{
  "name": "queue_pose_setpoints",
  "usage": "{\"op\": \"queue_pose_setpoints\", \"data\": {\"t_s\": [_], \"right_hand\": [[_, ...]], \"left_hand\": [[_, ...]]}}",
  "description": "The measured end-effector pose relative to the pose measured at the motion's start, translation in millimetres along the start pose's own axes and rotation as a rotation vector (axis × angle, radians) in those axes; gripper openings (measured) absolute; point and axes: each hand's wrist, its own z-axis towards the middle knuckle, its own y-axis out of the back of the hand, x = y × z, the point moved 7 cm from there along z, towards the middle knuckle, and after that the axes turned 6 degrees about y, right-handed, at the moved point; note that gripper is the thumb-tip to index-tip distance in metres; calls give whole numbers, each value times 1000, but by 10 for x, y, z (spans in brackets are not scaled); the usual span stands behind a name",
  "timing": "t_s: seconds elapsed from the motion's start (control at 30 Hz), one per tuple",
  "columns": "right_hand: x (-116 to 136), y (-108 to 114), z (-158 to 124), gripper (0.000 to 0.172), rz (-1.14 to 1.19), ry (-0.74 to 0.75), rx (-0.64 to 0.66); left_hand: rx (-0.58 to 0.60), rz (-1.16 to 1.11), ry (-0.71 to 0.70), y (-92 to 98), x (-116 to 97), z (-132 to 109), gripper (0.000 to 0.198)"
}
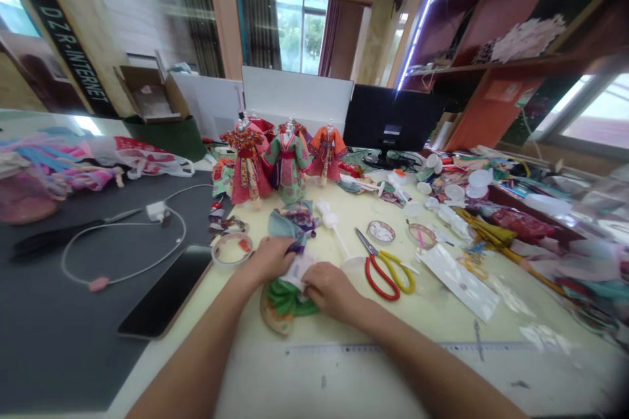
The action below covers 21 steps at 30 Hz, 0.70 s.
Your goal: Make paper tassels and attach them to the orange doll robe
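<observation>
A small doll dress (287,298), with a green pleated skirt and a pale upper part, lies on the table in front of me. My left hand (272,257) is closed on its pale upper part, beside a bundle of blue-grey and purple cloth (289,221). From the right, my right hand (334,289) pinches the dress where the white meets the green. Its fingertips are partly hidden. A tan, patterned edge (276,321) shows under the green folds. Scissors (386,268) with red and yellow handles lie half open to the right of my right hand.
Dressed doll figures (289,160) stand at the back, left of a black monitor (393,119). A round dish (232,250) and a phone (167,291) lie to the left. A small tub (381,232), a white packet (460,283) and heaped fabrics (523,222) occupy the right. A ruler (417,347) runs along the front.
</observation>
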Motion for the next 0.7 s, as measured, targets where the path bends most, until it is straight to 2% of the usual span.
{"op": "queue_pose_setpoints", "data": {"t_s": [0.07,0.23,0.3,0.37,0.43,0.53,0.6,0.7], "right_hand": [[-104,155,-19,6,80,-74,-132],[-352,562,-121,27,370,-203,-423],[-434,620,-147,28,480,-224,-473],[-475,629,-161,29,568,-234,-500],[-462,623,-167,29,630,-236,-519],[-379,630,-161,28,684,-231,-540],[-332,647,-153,30,708,-232,-555],[-331,667,-150,33,761,-247,-594]], "left_hand": [[-39,60,29,26,35,9,29],[-232,155,168,258,95,-14,45],[-335,90,156,354,23,-49,46],[-361,-111,80,365,-111,-79,42],[-256,-383,7,256,-270,-92,35],[12,-640,9,-40,-469,-115,34],[73,-663,40,-169,-512,-133,41],[134,-780,82,-286,-466,-126,31]]}}
